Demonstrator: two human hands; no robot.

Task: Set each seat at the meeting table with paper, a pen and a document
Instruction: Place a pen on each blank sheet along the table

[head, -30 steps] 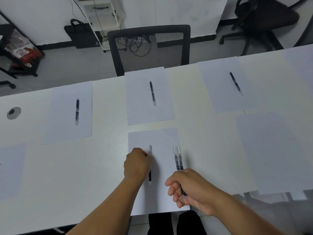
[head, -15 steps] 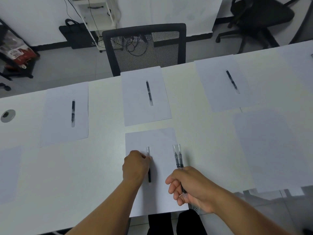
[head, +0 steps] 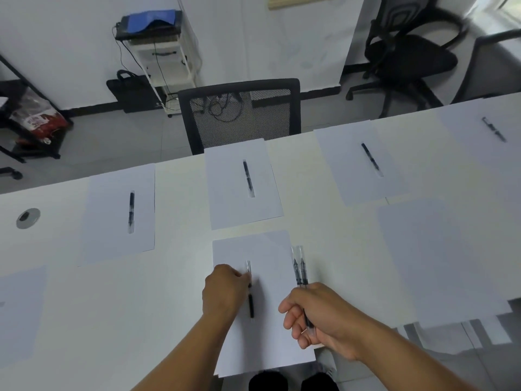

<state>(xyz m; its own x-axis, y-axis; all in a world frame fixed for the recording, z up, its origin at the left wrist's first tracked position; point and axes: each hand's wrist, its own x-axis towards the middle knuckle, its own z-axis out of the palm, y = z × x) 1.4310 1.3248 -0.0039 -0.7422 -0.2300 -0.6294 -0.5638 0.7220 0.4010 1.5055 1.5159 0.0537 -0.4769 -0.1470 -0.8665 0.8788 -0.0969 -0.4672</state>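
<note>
White table (head: 180, 292) | left hand (head: 224, 294) pinches pen (head: 250, 301) on paper (head: 270, 328) | right hand (head: 321, 317) grips two pens (head: 298, 270)

A: Left hand (head: 225, 292)?
B: Bare forearm comes up from bottom centre, wrist straight. Back of hand faces the camera, knuckles up, fingers curled under. Fingertips pinch the slim black pen with the clear cap (head: 249, 292) at its upper part; pen lies flat under them.

A: Right hand (head: 318, 314)?
B: Forearm enters from bottom right corner, angled in toward centre. Hand turned w/ thumb side up, fingers curled and stacked, palm facing left. It grips two black pens with clear caps (head: 298, 268) side by side, caps sticking out past the knuckles, away from the body.

A: Hands touching?
B: No, near each other but apart.
</note>
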